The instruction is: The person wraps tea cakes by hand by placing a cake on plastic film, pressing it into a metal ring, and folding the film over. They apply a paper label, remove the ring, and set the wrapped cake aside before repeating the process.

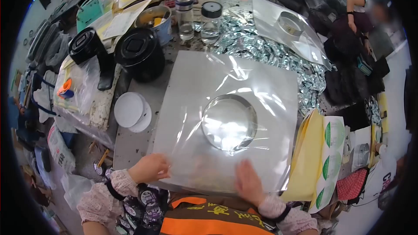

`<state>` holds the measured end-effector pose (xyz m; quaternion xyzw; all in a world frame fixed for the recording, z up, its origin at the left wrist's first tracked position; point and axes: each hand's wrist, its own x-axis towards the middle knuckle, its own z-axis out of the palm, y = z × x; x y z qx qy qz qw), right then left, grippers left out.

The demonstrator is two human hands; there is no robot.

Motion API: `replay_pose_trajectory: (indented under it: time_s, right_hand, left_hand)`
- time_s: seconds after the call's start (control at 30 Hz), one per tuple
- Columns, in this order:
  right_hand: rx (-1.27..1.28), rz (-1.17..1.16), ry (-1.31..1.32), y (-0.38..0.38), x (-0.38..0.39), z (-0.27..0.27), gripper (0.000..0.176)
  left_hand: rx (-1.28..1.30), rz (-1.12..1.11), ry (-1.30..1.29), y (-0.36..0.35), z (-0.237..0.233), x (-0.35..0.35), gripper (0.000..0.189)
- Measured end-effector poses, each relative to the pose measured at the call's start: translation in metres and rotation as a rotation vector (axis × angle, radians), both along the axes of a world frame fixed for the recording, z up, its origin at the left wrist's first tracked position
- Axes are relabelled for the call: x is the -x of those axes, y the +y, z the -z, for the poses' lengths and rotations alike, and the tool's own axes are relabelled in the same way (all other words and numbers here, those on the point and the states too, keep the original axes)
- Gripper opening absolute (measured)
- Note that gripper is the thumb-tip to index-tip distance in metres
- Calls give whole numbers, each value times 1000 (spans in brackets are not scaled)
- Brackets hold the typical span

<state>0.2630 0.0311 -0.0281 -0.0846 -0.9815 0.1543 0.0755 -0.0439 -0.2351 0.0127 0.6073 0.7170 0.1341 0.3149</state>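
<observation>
In front of me lies a large square, pale grey sheet (183, 87) with shiny clear film over it. A round metal ring (255, 124) stands near its middle, with glare on the film inside. My left hand (150, 168) is at the sheet's lower left edge, empty, its fingers loosely bent and somewhat blurred. Over the lower part of the sheet, just below the ring, is my right hand (249, 182), fingers stretched out and blurred, holding nothing. White round discs (129, 109) lie left of the sheet.
Silver foil packets (244, 39) spread behind the sheet, beside two clear jars (211, 24). At left stand a black lidded canister (140, 54) and a tape dispenser (89, 50). Yellow and white label sheets (320, 161) lie at right. Another person (357, 19) is at the far right.
</observation>
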Motion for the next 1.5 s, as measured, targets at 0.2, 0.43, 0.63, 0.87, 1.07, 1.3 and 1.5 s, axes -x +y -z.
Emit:
replay_pose_trajectory:
  time_s: [0.2, 0.43, 0.63, 0.87, 1.07, 1.3, 1.5]
  right_hand:
    - [213, -147, -142, 31, -108, -59, 43]
    - [720, 933, 437, 268, -97, -48, 23]
    - [961, 1251, 906, 512, -107, 45, 31]
    - [1031, 1793, 1100, 604, -58, 16, 71]
    - [1461, 1312, 1451, 643, -83, 81, 29]
    - [1069, 823, 722, 424, 33, 14, 40]
    - [45, 815, 506, 401, 47, 25, 37]
  left_hand:
    - [-359, -743, 302, 16, -15, 72, 18]
    - [-230, -807, 632, -13, 61, 123, 22]
    - [-301, -1091, 463, 9, 32, 107, 10]
    - [-307, -1158, 445, 11, 32, 103, 11]
    - [-330, -1159, 448, 17, 27, 100, 9]
    - [-307, -985, 535, 5, 29, 101, 10]
    - [-740, -675, 448, 123, -46, 5, 15]
